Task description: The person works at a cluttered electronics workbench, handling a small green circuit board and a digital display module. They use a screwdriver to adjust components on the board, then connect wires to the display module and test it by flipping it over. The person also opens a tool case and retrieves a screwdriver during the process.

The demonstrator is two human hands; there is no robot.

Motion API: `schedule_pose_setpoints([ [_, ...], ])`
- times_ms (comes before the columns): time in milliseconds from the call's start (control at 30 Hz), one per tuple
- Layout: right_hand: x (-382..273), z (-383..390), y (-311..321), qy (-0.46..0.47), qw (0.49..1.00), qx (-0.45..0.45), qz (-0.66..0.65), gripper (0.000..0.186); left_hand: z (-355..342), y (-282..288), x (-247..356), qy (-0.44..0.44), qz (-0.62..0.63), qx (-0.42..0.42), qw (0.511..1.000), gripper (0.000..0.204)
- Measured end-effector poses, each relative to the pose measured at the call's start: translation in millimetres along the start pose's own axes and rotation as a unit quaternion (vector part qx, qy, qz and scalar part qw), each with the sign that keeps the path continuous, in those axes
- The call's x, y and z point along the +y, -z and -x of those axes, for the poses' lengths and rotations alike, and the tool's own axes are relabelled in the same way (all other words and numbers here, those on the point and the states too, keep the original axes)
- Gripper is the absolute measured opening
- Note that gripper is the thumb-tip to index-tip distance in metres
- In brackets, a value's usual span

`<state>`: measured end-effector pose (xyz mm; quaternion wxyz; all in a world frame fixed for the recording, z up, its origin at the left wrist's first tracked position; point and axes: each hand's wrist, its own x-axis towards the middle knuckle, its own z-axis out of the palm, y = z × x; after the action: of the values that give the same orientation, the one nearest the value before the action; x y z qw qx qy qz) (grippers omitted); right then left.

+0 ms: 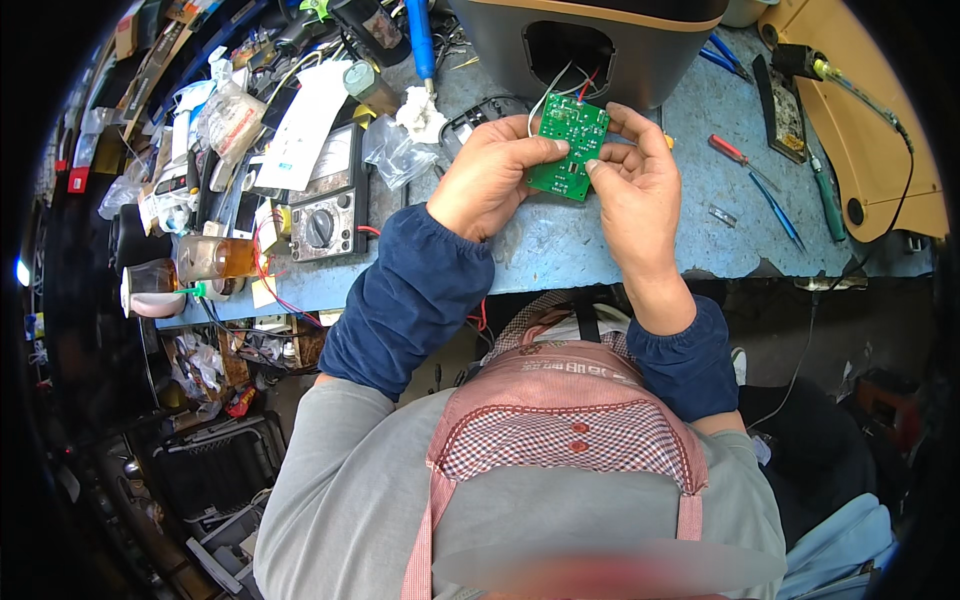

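A green circuit board (pixel 572 130) is held up between my two hands, above the near part of the bench. My left hand (pixel 490 170) grips its left edge, with the thumb lying on the face. On the other side my right hand (pixel 637 185) pinches the right edge, thumb on the lower corner. Red, blue and white wires (pixel 585 85) run from the board's top into a square opening in a dark grey appliance housing (pixel 630 50) behind it. The fingers behind the board are partly hidden.
On the left lie an analog multimeter (pixel 325 225), a clear plastic bag (pixel 397 150) and a glass jar of brown liquid (pixel 215 257). To the right are a red-handled screwdriver (pixel 728 150), blue tweezers (pixel 780 215), a green-handled tool (pixel 830 205) and a soldering iron (pixel 825 70) with its cord.
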<state>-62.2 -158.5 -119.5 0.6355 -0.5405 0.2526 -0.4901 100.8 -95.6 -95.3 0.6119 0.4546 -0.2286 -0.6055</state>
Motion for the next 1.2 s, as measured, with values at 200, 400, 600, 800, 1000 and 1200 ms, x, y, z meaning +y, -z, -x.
schedule_pose_setpoints([
  [200,0.1,-0.5,-0.1,0.0,1.0,0.002,0.007,0.057,-1.1,3.2,-1.3,0.002,0.003,-0.007,1.0,0.027],
  [400,0.1,-0.4,0.1,0.001,1.0,0.001,0.006,0.057,-1.8,3.2,-1.1,0.003,0.002,-0.009,1.0,0.028],
  [600,-1.0,0.1,1.8,-0.01,1.0,-0.011,0.01,0.058,-0.8,2.2,-0.2,0.004,0.001,-0.004,1.0,0.028],
  [800,-3.7,0.8,1.8,-0.02,1.0,-0.017,0.008,0.058,-1.9,3.4,-0.9,0.001,0.004,-0.005,1.0,0.027],
  [1000,-3.2,1.0,1.9,-0.024,1.0,-0.016,0.005,0.058,0.2,-0.9,0.0,-0.017,0.007,0.003,1.0,0.025],
  [1200,2.5,0.0,1.2,-0.022,0.999,0.004,0.03,0.056,2.7,-1.9,0.4,-0.059,-0.005,0.017,0.998,0.029],
])
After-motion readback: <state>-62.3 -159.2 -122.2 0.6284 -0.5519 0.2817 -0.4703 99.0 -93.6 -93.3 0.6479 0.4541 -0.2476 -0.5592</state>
